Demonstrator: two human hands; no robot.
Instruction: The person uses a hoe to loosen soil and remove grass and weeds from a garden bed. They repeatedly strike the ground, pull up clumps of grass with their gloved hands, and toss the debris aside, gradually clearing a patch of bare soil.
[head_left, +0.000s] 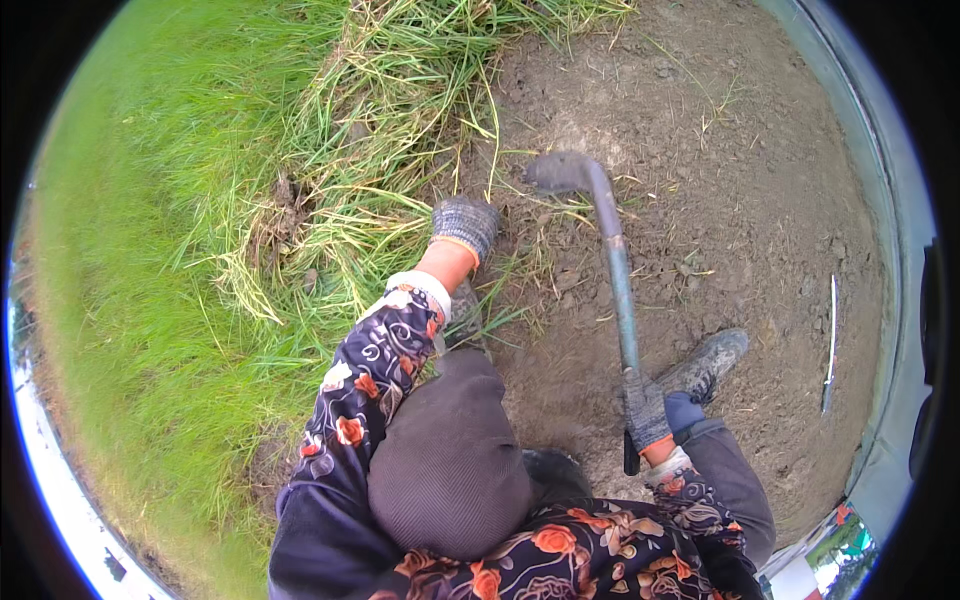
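My right hand (646, 411), in a grey knit glove, grips the lower handle of a short-handled hoe (619, 277). The tool has a blue-green metal shaft, a bent neck and a dirty, blurred blade over bare soil. Its black end sticks out below my fist. My left hand (466, 225), gloved alike with an orange cuff edge, is low at the border of the loose grass (375, 202). Its fingers are curled under and hidden, so whether they hold grass is unclear. A clod of roots and soil (281, 217) lies to its left.
Standing green grass (135, 225) covers the left side. Bare brown soil (750, 210) spreads to the right, bounded by a grey-blue border (896, 195). A thin pale rod (832, 337) lies near that border. My right shoe (709, 364) is beside the hoe handle.
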